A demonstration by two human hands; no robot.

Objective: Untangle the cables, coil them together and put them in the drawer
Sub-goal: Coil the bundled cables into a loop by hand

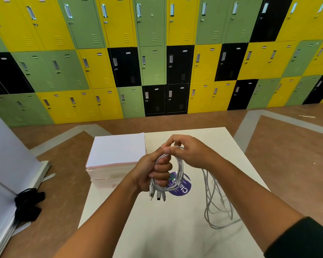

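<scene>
The white cables (177, 170) form a partial coil above the pale surface (172, 229), looped through the left hand (155, 174), whose grip is clamped in a fist around the bundle, plug ends (158, 196) dangling just below it. The right hand (192, 153) pinches the coil's top, its grip closed on the strands. Loose cable lengths (216, 205) trail from under the right hand onto the surface. A purple sticker (185, 187) lies beneath the coil; a white box (116, 151) sits just to the left.

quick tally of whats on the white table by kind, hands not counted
cable bundle, partly coiled in the left hand and fed by the right hand, loose end trailing on the table: 1
white drawer box: 1
purple round sticker: 1
total: 3
</scene>
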